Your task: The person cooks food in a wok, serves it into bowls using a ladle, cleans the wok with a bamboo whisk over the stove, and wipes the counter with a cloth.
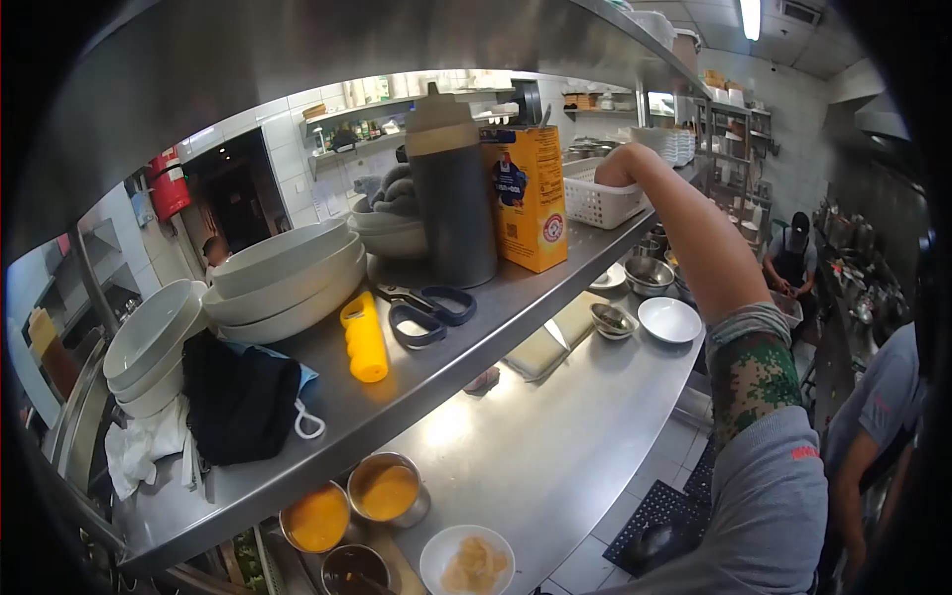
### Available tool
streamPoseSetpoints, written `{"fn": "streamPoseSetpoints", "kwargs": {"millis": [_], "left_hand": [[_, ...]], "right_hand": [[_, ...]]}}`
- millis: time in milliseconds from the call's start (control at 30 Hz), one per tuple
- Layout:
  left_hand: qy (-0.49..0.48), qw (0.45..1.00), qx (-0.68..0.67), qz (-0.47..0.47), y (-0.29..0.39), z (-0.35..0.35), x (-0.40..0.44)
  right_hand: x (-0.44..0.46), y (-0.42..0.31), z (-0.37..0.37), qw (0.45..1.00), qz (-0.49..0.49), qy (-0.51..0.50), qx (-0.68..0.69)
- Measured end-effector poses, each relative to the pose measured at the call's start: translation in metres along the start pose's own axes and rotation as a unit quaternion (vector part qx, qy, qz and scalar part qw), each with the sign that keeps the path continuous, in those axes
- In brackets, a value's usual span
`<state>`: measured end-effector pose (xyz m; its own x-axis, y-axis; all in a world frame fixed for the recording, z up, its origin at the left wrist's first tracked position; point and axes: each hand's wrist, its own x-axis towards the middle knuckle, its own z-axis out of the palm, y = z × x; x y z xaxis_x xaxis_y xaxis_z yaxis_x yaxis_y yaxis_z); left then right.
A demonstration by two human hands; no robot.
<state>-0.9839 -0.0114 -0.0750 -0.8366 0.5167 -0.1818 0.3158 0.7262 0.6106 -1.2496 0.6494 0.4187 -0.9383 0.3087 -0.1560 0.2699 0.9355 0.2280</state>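
Observation:
My right arm stretches forward over the steel shelf. My right hand [617,171] reaches down into a white perforated plastic basket [602,205]; its fingers are hidden by the basket wall, and so is anything they touch. Left of the basket stands an orange-yellow box [532,198], beside a tall squeeze bottle [451,198] of dark liquid. Scissors with dark blue handles [429,315] and a yellow-handled tool [364,337] lie nearer to me on the shelf. I do not see my left hand.
Stacked white bowls [288,283] and a black cloth item [238,402] occupy the shelf's left. Below, the counter holds pots of orange sauce [387,488], a bowl of pale slices [468,560], a cutting board with a knife [555,337] and a white plate [669,320]. Co-workers [793,253] stand at right.

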Motion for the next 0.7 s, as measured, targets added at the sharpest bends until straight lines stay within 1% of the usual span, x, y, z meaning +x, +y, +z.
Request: {"fn": "streamPoseSetpoints", "kwargs": {"millis": [100,133,167,200,233,300,367,433,533,600,633,667,700], "left_hand": [[0.052,0.985,0.052,0.156,0.075,-0.045,0.035],[0.084,0.974,0.044,0.208,0.132,-0.079,0.044],[0.090,0.966,-0.004,0.244,0.199,-0.115,0.055],[0.097,0.954,-0.052,0.281,0.263,-0.148,0.065],[0.091,0.945,-0.058,0.310,0.284,-0.154,0.083],[0.087,0.927,-0.084,0.355,0.313,-0.152,0.120],[0.073,0.918,-0.112,0.374,0.333,-0.146,0.151],[0.049,0.912,-0.146,0.381,0.351,-0.140,0.180],[0.031,0.901,-0.212,0.378,0.368,-0.128,0.214],[0.024,0.892,-0.255,0.373,0.372,-0.118,0.228],[-0.004,0.881,-0.317,0.352,0.372,-0.114,0.227],[-0.035,0.865,-0.377,0.328,0.371,-0.109,0.224],[-0.068,0.846,-0.436,0.299,0.369,-0.101,0.220]], "right_hand": [[-0.022,-0.005,0.002,0.998,-0.026,0.046,0.035],[-0.028,-0.003,0.001,0.989,-0.064,0.134,-0.013],[-0.042,0.000,0.004,0.961,0.013,0.272,0.043],[-0.060,0.000,0.009,0.905,0.092,0.404,0.098],[-0.075,0.002,0.017,0.823,0.170,0.522,0.148],[-0.092,0.010,0.027,0.815,0.216,0.461,0.277],[-0.105,0.016,0.046,0.789,0.203,0.380,0.437],[-0.108,0.014,0.062,0.725,0.124,0.285,0.614],[-0.079,0.035,0.086,0.589,0.025,0.333,0.736],[-0.114,0.037,0.091,0.600,0.020,0.389,0.699],[-0.138,0.035,0.094,0.607,0.020,0.413,0.679],[-0.169,0.040,0.101,0.678,0.025,0.437,0.591],[-0.202,0.031,0.113,0.649,0.010,0.471,0.598]]}}
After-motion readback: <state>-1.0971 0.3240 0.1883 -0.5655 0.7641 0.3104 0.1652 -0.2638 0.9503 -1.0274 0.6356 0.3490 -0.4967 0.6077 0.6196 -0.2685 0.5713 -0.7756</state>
